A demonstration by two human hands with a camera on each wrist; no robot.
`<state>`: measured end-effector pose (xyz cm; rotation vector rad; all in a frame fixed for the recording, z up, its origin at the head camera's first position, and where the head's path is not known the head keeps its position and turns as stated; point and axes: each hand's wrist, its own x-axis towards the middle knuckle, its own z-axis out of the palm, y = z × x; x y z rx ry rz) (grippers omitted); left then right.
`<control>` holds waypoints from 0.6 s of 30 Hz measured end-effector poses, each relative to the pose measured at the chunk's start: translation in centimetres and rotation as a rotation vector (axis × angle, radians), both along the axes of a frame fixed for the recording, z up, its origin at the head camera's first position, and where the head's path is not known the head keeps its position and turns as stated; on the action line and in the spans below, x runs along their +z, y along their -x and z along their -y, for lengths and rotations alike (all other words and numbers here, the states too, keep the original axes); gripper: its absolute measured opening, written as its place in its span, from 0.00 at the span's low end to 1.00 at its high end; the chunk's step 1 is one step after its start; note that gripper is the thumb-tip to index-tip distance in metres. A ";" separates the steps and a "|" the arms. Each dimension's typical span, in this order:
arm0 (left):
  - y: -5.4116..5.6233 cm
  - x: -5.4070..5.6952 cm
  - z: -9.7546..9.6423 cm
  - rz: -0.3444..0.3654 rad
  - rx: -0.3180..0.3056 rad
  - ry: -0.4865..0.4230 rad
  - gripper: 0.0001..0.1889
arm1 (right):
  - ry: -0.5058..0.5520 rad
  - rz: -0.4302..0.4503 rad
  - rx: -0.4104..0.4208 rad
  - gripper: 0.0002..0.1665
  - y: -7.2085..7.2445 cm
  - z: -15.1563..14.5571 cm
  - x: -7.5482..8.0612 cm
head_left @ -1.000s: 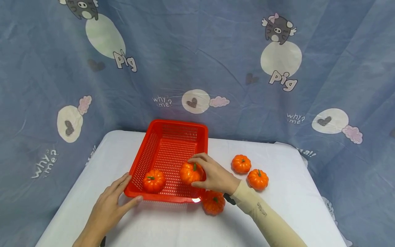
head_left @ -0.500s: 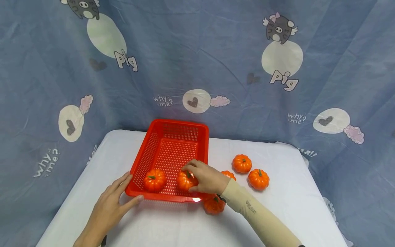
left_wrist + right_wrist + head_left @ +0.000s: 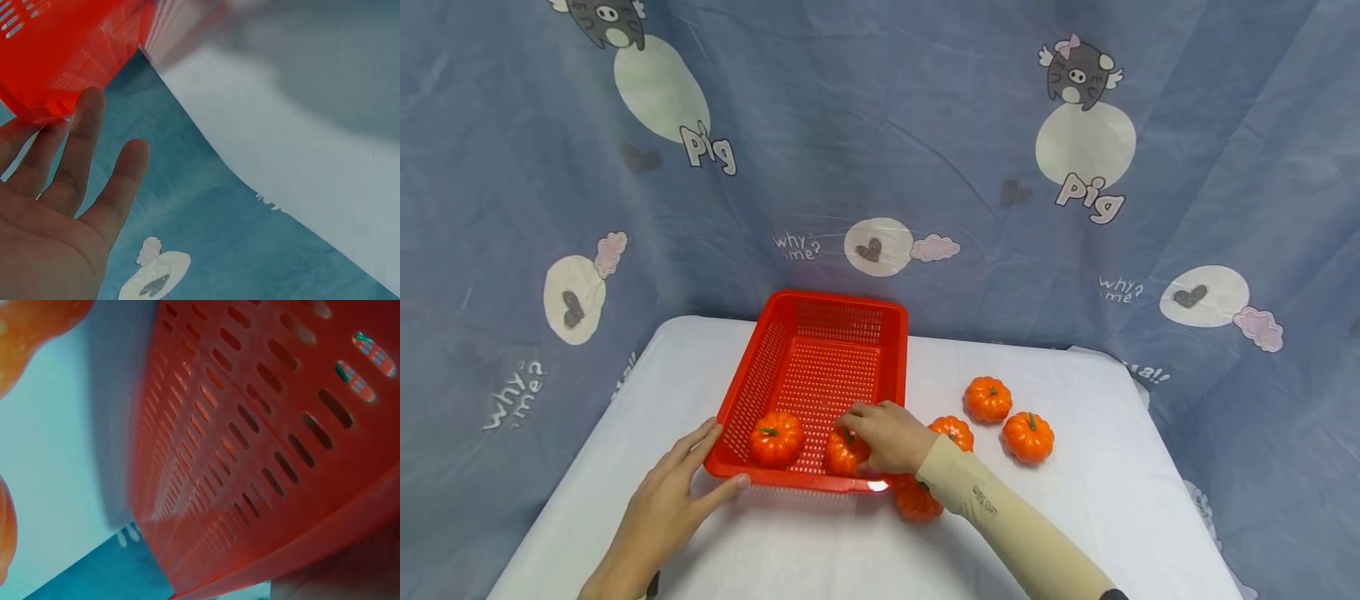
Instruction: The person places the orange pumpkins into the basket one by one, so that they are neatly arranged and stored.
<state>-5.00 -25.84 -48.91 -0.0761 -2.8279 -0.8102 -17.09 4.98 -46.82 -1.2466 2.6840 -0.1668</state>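
Observation:
Inside the red plastic basket (image 3: 831, 367), my right hand (image 3: 891, 437) holds a small orange pumpkin (image 3: 841, 458) with a green stem, low by the near right corner. Fingers curl over its top and the thumb is at its near side. Left of it in the basket sits another pumpkin (image 3: 777, 439). My left hand (image 3: 662, 504) rests against the basket's near left corner, fingers fairly straight. The left wrist view shows those fingertips (image 3: 90, 103) touching the basket's outside. In the right wrist view the slotted basket wall (image 3: 250, 425) hides most of the right hand.
On the white tabletop (image 3: 1097, 508), right of the basket, lie more pumpkins: two at the far right (image 3: 988, 399), one by the right wrist (image 3: 952, 431), and one partly under the right forearm (image 3: 917, 502). A blue printed cloth (image 3: 970, 150) hangs behind.
My right hand has moved left and nearer, lowering the pumpkin toward the near side of the basket. A pumpkin behind the wrist has come into sight. The left hand stays put.

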 end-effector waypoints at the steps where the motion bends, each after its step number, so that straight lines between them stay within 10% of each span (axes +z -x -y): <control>1: 0.0 0.0 0.0 0.001 0.001 -0.001 0.51 | -0.021 -0.009 -0.002 0.42 0.0 0.1 0.0; 18: -0.1 0.0 0.0 -0.010 -0.009 -0.010 0.50 | -0.054 -0.061 0.018 0.50 -0.3 -0.1 -0.1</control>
